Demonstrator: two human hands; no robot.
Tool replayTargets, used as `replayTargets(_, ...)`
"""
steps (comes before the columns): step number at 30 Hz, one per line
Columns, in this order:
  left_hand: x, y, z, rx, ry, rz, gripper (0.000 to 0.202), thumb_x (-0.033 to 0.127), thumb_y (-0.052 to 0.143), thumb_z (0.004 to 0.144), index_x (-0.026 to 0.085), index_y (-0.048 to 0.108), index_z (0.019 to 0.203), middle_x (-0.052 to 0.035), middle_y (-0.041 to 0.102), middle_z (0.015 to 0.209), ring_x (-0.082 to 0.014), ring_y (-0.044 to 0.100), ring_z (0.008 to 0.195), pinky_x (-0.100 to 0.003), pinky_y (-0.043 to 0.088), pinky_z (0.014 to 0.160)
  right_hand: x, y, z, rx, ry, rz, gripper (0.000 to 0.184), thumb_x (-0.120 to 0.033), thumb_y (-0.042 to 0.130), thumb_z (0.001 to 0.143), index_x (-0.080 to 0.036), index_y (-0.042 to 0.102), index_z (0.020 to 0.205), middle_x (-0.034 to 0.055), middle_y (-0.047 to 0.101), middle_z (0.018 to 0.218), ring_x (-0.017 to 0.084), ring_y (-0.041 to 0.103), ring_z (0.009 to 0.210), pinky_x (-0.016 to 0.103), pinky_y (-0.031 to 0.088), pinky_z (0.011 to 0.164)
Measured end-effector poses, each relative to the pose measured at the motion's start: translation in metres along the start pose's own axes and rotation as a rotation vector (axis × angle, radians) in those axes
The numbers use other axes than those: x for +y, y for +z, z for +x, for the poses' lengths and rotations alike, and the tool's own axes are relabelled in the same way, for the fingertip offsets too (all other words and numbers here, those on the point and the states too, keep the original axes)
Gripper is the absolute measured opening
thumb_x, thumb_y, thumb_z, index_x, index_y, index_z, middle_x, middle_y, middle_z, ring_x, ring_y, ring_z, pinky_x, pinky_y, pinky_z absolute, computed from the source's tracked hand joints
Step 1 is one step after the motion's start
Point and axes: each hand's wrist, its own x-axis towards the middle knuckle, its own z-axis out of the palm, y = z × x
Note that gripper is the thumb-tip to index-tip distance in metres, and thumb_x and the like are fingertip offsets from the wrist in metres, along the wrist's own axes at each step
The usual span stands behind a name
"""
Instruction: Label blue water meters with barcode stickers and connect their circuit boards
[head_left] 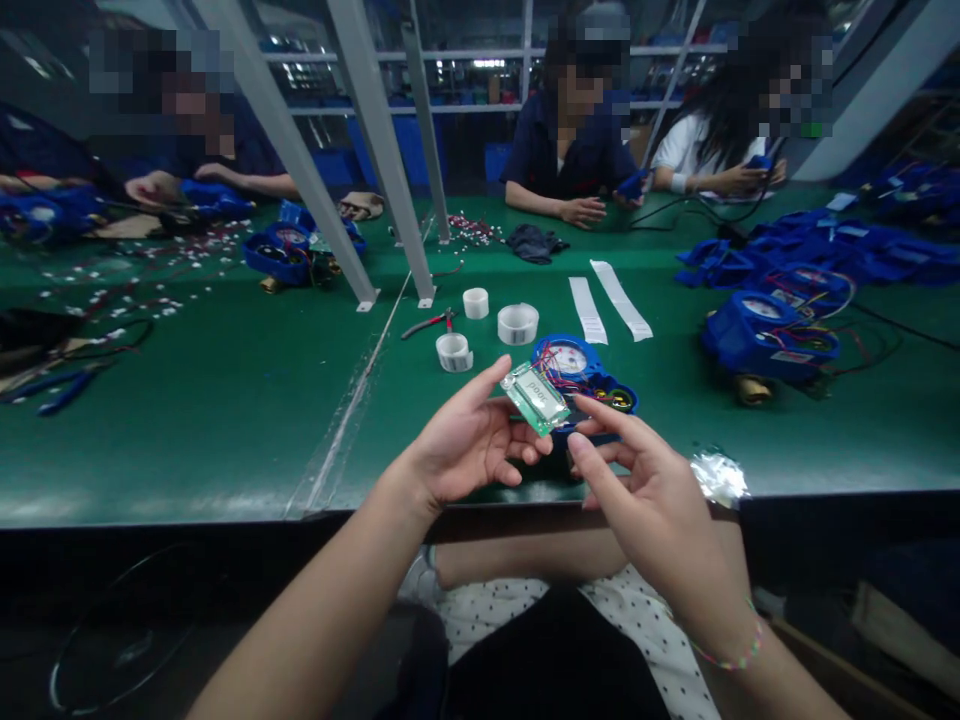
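Note:
My left hand (480,440) holds a small green circuit board with an LCD screen (541,397) between thumb and fingers, tilted with its display up. Dark characters show on the screen. Red and other thin wires run from the board toward a blue meter housing (592,352) with a round white dial, lying just behind it on the table. Close to the board's right side is my right hand (637,470), its thumb and fingers apart with nothing between them. Its fingertips partly cover the lower edge of the housing.
Label rolls (517,325) and red-handled pliers (431,323) lie beyond my left hand on the green table (247,430). Two white label strips (621,300) are further back. Another blue meter (765,335) stands right. Grey posts (382,150) rise left; several people sit opposite.

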Motion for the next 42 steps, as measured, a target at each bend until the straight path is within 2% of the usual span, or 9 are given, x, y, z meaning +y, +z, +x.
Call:
replayTargets(5,-0.012,0.010,-0.008,0.116,0.079,0.078,0.057,0.055,0.037,0.107,0.008,0.069,0.117,-0.0182,0.078,0.091,-0.0152,0.072,0.054,-0.016,0.054,0.042,-0.007,-0.007,0.001,-0.099,0.226,0.178,0.062,-0.051,0.078,0.086,-0.022,0.065,0.139,0.0077,0.069,0.105,0.012,0.068,0.065,0.016,0.054,0.040)
replayTargets(11,-0.042,0.040,-0.013,0.368,0.260,0.203,0.047,0.056,0.052,0.102,0.013,0.068,0.113,-0.0119,0.079,0.079,-0.0108,0.063,0.040,-0.012,0.045,0.035,-0.002,-0.022,0.004,-0.166,0.285,0.385,0.053,-0.041,0.081,0.086,-0.024,0.067,0.135,0.0083,0.072,0.117,0.014,0.074,0.085,0.016,0.062,0.062)
replayTargets(14,-0.065,0.050,-0.006,0.390,0.333,0.151,0.052,0.060,0.052,0.101,0.011,0.070,0.100,-0.0097,0.076,0.071,-0.0083,0.060,0.041,-0.011,0.043,0.037,0.005,-0.030,0.004,-0.166,0.281,0.439,0.045,-0.036,0.084,0.085,-0.029,0.072,0.128,0.0042,0.073,0.110,0.012,0.074,0.088,0.014,0.061,0.068)
replayTargets(18,-0.092,0.050,0.006,0.332,0.494,0.043,0.062,0.066,0.046,0.101,0.009,0.072,0.095,-0.0128,0.077,0.084,-0.0113,0.068,0.058,-0.014,0.052,0.047,0.014,-0.036,0.003,-0.146,0.292,0.463,0.041,-0.035,0.087,0.081,-0.032,0.076,0.121,0.0004,0.073,0.102,0.008,0.073,0.082,0.014,0.061,0.073)
replayTargets(22,-0.108,0.046,0.011,0.308,0.635,0.111,0.037,0.048,0.063,0.098,0.015,0.069,0.111,-0.0084,0.077,0.099,-0.0133,0.072,0.077,-0.019,0.060,0.061,0.018,-0.037,0.002,-0.165,0.298,0.472,0.046,-0.034,0.088,0.081,-0.033,0.075,0.125,0.0024,0.075,0.108,0.011,0.074,0.090,0.017,0.061,0.081)
replayTargets(24,-0.111,0.046,0.012,0.376,0.666,0.181,0.025,0.039,0.069,0.097,0.016,0.068,0.109,-0.0051,0.078,0.096,-0.0104,0.071,0.075,-0.015,0.058,0.061,0.018,-0.038,0.002,-0.189,0.294,0.473,0.050,-0.032,0.088,0.080,-0.033,0.073,0.128,0.0034,0.075,0.112,0.013,0.074,0.095,0.019,0.061,0.085)
replayTargets(28,-0.110,0.047,0.016,0.466,0.674,0.242,0.021,0.036,0.068,0.098,0.015,0.068,0.100,-0.0034,0.077,0.085,-0.0077,0.070,0.067,-0.012,0.056,0.058,0.019,-0.038,0.000,-0.194,0.281,0.459,0.050,-0.029,0.088,0.080,-0.036,0.074,0.127,0.0020,0.076,0.110,0.012,0.073,0.096,0.018,0.060,0.086)
replayTargets(34,-0.108,0.050,0.018,0.480,0.673,0.240,0.020,0.035,0.068,0.098,0.015,0.068,0.099,-0.0038,0.077,0.083,-0.0096,0.072,0.068,-0.013,0.057,0.059,0.022,-0.037,-0.001,-0.186,0.281,0.501,0.045,-0.022,0.087,0.081,-0.038,0.076,0.122,-0.0021,0.076,0.102,0.009,0.074,0.094,0.015,0.059,0.086)
replayTargets(42,-0.107,0.050,0.016,0.501,0.657,0.222,0.022,0.037,0.069,0.097,0.015,0.067,0.098,-0.0054,0.078,0.084,-0.0138,0.075,0.072,-0.019,0.061,0.064,0.020,-0.036,0.000,-0.194,0.312,0.525,0.046,-0.018,0.086,0.081,-0.035,0.076,0.123,-0.0002,0.078,0.105,0.011,0.075,0.093,0.017,0.061,0.087)
